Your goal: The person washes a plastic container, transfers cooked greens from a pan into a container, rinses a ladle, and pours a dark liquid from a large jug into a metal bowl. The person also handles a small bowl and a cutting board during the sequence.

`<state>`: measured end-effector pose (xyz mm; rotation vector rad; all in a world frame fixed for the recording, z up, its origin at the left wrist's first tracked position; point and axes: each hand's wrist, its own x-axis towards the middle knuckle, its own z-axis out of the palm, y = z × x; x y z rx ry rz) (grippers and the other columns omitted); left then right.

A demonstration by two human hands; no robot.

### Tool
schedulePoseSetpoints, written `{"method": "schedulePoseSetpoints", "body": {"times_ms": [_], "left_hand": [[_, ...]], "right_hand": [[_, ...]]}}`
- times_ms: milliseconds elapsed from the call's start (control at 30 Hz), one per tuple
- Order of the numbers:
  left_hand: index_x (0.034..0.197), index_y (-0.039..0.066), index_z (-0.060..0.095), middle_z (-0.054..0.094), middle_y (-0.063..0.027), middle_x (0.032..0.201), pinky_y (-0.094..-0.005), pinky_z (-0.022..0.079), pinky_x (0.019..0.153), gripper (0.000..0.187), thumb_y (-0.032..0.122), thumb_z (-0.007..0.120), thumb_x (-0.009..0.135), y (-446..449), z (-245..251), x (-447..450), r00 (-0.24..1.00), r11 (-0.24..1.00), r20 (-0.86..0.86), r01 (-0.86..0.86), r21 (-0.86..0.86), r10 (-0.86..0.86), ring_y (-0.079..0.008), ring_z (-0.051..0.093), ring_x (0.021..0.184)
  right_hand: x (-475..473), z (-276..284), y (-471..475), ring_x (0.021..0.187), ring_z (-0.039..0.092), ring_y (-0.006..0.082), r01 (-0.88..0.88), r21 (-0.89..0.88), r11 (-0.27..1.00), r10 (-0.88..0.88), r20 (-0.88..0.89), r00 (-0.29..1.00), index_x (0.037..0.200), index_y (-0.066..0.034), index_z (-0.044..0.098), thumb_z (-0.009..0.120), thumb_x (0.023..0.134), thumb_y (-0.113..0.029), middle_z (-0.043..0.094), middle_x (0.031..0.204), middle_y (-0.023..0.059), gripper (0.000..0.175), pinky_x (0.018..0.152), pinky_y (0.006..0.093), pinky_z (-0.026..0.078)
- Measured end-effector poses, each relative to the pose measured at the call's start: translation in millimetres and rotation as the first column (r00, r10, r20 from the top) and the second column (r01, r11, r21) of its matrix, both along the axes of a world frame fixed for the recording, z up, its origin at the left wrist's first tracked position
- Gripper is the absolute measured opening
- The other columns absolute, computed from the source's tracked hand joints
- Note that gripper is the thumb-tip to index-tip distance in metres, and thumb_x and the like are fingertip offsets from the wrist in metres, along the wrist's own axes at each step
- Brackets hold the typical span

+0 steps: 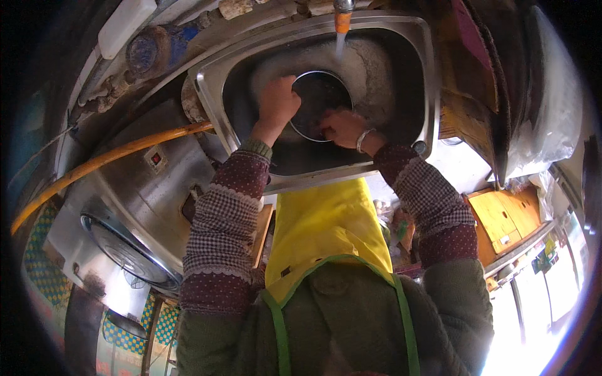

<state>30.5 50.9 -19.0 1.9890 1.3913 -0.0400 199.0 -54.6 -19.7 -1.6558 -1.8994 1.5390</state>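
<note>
A round, thin-rimmed metal bowl or pan with a dark inside rests in a stainless steel sink. My left hand is closed on its rim at the left. Over the lower right of the same vessel is my right hand, blurred, fingers curled at or inside the rim; whether it holds anything cannot be made out. Water runs from a faucet with an orange collar into the sink, behind the vessel. Both sleeves have checked covers, and a yellow apron hangs below the sink edge.
An orange hose curves in from the left over a stainless steel surface. Cardboard and plastic sheeting stand close at the right. A large round metal lid or pan lies lower left, and a wooden cabinet lower right.
</note>
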Motion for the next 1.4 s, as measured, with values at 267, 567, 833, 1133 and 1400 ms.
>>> {"method": "schedulePoseSetpoints", "body": {"times_ms": [267, 567, 833, 1133, 1400], "left_hand": [[0.082, -0.006, 0.065, 0.061, -0.0174, 0.06, -0.0369, 0.045, 0.037, 0.018, 0.008, 0.056, 0.09, 28.5, 0.4, 0.5, 0.894, 0.591, -0.101, -0.369, -0.718, 0.436, -0.0249, 0.063, 0.046], [0.126, 0.001, 0.064, 0.069, -0.0225, 0.098, -0.0429, 0.056, 0.061, 0.033, 0.021, 0.054, 0.102, 5.7, 28.1, 17.1, 0.987, 0.908, 0.062, -0.108, -0.406, 0.145, -0.0318, 0.07, 0.067], [0.152, -0.005, 0.032, 0.027, -0.0299, 0.159, -0.0522, 0.033, 0.116, 0.08, 0.032, 0.07, 0.093, 7.4, 79.4, -69.7, 0.982, 0.764, -0.076, -0.085, 0.64, 0.173, -0.0497, 0.027, 0.147], [0.141, 0.006, 0.054, 0.057, -0.0205, 0.14, -0.0469, 0.043, 0.111, 0.048, 0.021, 0.064, 0.097, -62.5, 58.3, -8.1, 0.964, 0.997, 0.258, -0.072, 0.016, 0.066, -0.0368, 0.055, 0.129], [0.138, 0.004, 0.057, 0.064, -0.0179, 0.128, -0.0401, 0.048, 0.103, 0.042, 0.015, 0.063, 0.098, 17.7, 24.6, 81.7, 0.506, 0.631, 0.469, -0.211, -0.747, 0.724, -0.0335, 0.06, 0.122]], "right_hand": [[92.2, 20.8, 38.3, 0.094, 0.072, 0.029, 0.575, 0.251, 0.779, -0.594, 0.0, 0.804, 0.1, -0.012, 0.078, 0.069, 0.083, -0.023, 0.075, 0.101, 0.0121, 0.021, 0.08, 0.0391, 0.057], [111.0, 31.3, 42.2, 0.094, 0.074, 0.0258, 0.624, 0.249, 0.741, -0.644, -0.001, 0.765, 0.104, -0.0124, 0.078, 0.073, 0.085, -0.028, 0.076, 0.102, 0.0129, 0.025, 0.084, 0.035, 0.056], [89.4, 34.1, 23.0, 0.096, 0.074, 0.0245, 0.663, 0.155, 0.732, -0.67, -0.01, 0.742, 0.104, -0.0103, 0.078, 0.072, 0.086, -0.02, 0.076, 0.1, 0.0119, 0.021, 0.085, 0.0348, 0.057], [75.0, 23.0, 21.7, 0.083, 0.074, 0.0188, 0.655, 0.078, 0.751, -0.654, -0.047, 0.755, 0.105, -0.01, 0.078, 0.071, 0.087, -0.022, 0.076, 0.09, 0.0118, 0.022, 0.073, 0.0328, 0.056], [68.5, 15.3, 34.6, 0.089, 0.073, 0.0183, 0.765, 0.062, 0.641, -0.749, -0.167, 0.641, 0.104, -0.0052, 0.077, 0.071, 0.089, -0.022, 0.077, 0.094, 0.0127, 0.024, 0.08, 0.0322, 0.055]]}}
